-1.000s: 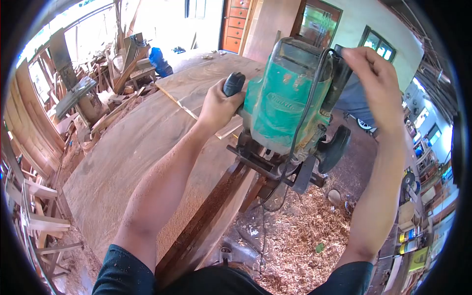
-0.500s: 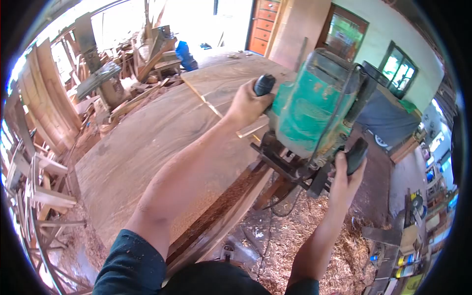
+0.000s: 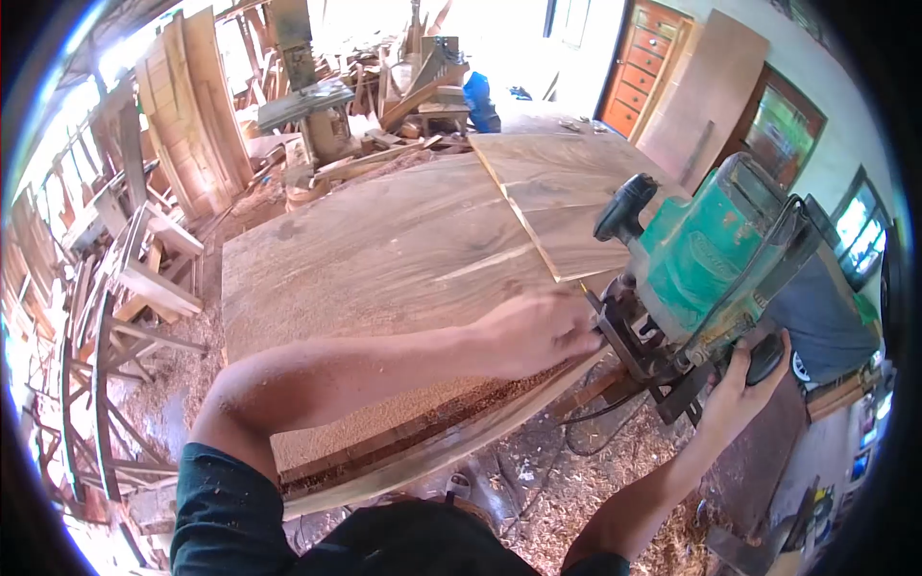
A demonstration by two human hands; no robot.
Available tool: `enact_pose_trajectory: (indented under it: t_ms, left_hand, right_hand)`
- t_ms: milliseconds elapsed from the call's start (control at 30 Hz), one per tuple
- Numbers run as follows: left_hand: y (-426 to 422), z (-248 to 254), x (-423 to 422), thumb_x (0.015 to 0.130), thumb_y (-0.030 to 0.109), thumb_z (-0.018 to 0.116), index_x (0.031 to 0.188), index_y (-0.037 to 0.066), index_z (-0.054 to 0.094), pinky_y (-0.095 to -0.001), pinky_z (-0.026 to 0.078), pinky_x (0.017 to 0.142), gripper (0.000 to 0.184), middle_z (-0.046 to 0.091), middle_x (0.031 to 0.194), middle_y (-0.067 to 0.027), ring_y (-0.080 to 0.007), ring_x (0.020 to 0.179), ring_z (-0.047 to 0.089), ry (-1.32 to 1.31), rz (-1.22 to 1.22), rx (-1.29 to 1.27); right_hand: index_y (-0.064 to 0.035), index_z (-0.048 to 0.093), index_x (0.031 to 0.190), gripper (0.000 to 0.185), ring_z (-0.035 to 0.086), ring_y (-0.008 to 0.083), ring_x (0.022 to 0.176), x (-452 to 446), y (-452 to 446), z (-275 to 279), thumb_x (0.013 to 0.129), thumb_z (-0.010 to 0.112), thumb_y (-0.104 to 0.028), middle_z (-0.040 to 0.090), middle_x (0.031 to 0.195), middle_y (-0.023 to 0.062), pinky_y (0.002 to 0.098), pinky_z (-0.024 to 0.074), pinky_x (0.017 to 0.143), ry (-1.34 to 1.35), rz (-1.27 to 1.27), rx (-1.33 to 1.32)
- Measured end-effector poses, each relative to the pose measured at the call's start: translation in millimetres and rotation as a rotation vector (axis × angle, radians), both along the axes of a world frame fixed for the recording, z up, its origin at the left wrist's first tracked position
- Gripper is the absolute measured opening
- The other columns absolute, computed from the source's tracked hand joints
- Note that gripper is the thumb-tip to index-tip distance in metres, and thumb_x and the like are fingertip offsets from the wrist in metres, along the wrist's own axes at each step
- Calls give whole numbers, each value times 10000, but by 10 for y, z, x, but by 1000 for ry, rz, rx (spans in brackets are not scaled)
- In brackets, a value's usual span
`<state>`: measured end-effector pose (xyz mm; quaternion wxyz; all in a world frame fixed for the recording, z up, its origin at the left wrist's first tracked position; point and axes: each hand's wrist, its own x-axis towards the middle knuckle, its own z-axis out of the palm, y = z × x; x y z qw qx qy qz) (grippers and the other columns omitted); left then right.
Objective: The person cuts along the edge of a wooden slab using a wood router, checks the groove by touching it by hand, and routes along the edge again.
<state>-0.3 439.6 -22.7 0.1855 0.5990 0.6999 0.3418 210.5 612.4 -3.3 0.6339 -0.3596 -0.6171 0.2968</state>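
Note:
A green router (image 3: pixel 706 259) with black side handles stands tilted at the right end of a long dark wooden strip (image 3: pixel 423 422) dusted with sawdust. My right hand (image 3: pixel 744 384) is wrapped round the router's right knob. Off the left knob (image 3: pixel 626 206), my left hand (image 3: pixel 552 331) is low beside the router's base at the strip, its fingers curled and blurred, so what they touch is hard to make out. The router's black cord hangs along its right side. Under the strip's near side runs a paler wooden edge (image 3: pixel 451 456).
A wide wooden slab (image 3: pixel 375 259) carries a thinner board (image 3: pixel 567 192) at its far side. Scrap wood (image 3: pixel 384 106) is piled at the back left, wooden frames (image 3: pixel 154 278) stand at the left, and shavings (image 3: pixel 615 466) cover the floor. A dark-covered object (image 3: pixel 826 317) stands at the right.
My left hand has let go of the router's left knob and moved down to the base. My right hand went from the upper right side to the right knob. The view has swung left.

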Motion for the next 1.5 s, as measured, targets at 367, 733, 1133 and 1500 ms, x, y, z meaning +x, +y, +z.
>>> enact_pose_trajectory:
  t_ms: [367,733,1133,1500]
  left_hand:
    - [-117,-42,461,1002,320,513,1117,34,662,-452,404,1025,342,503,1282,-156,-332,1273,448,236,133,-125]
    - [-1345,-150,740,961,267,557,1024,16,691,-494,288,1140,292,429,1462,-169,-359,1404,339,473,228,-5]
    - [-2659,-13,1107,815,191,737,901,87,647,-581,362,1064,162,493,1431,-139,-391,1355,431,621,438,-102]
    - [-3749,1,1503,802,305,791,827,156,629,-527,235,1177,222,557,1413,-51,-327,1412,392,771,671,-321]
  right_hand:
    - [-131,475,1406,533,544,125,698,22,34,13,912,655,-213,579,1219,96,239,399,474,-54,-2,9]
    - [-159,474,1398,504,418,96,484,27,60,-12,935,655,-243,606,999,82,233,311,385,-33,23,5]
    - [-173,484,1394,498,449,106,515,46,196,-90,938,670,-246,625,1094,91,241,332,398,-26,-9,60]
    - [-53,555,1334,508,585,241,930,223,787,-269,923,677,-326,620,1219,133,352,416,805,-300,-93,274]
